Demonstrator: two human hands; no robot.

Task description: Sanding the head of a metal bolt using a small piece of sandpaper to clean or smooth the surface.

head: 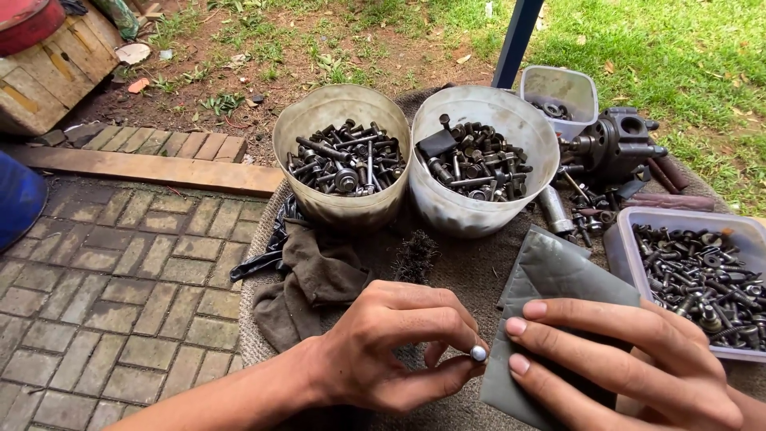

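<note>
left hand (383,351) fingers pinched on small shiny bolt (479,353), table's 6 o'clock | right hand (630,359) fingers together, gripping grey sandpaper (550,279) | risk: thin pinch; bolt likely slips, lost among bricks (120,303) at 9 o'clock

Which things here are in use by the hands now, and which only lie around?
In use:
left hand pinching a small shiny metal piece
right hand on the grey abrasive sheet

Lying about:
two round tubs of bolts
dark rag
wire brush
clear box of fasteners
</note>
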